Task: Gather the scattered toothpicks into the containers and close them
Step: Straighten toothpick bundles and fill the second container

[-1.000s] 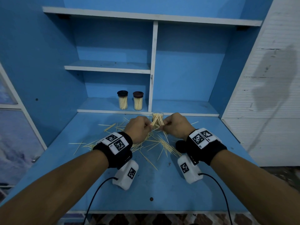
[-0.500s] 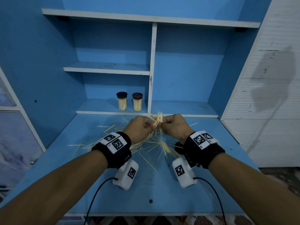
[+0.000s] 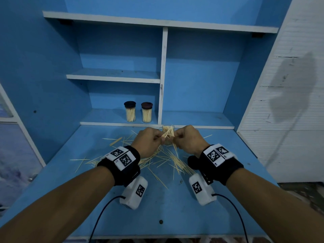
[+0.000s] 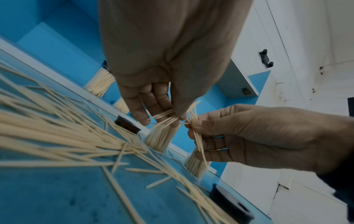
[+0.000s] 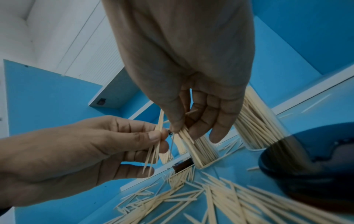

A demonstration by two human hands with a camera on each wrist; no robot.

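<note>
The left hand (image 3: pixel 149 141) and the right hand (image 3: pixel 188 139) were raised side by side above the blue desk (image 3: pixel 166 204), close together but with a small gap between them, near the desk's far edge. Each hand pinched its own small bundle of toothpicks. In the left wrist view the left hand's thumb and fingers (image 4: pixel 141 106) were closed on a short bundle (image 4: pixel 166 118) whose tips pointed toward the right hand. In the right wrist view the right hand's thumb and curled fingers (image 5: pixel 203 118) gripped another bundle (image 5: pixel 186 134), while the left hand's bundle stood nearly upright just beside it.

Directly beyond and below the two hands stood an open clear container (image 3: pixel 168 128), already holding toothpicks. The left wrist view showed two such open containers (image 4: pixel 160 137) on the desk, one under each hand, and two dark lids: one lid (image 4: pixel 127 125) lay near the left container and a second lid (image 4: pixel 231 203) lay nearer the camera.

The scattered toothpicks (image 3: pixel 163 160) lay in a loose heap on the desk beneath and just behind the hands, toward the person, with stray ones spread out to the left (image 3: pixel 114 141).

On the lower shelf (image 3: pixel 105 118) behind, well apart from the hands, two closed containers (image 3: pixel 130 111) stood side by side, both filled with toothpicks and capped with dark lids.
</note>
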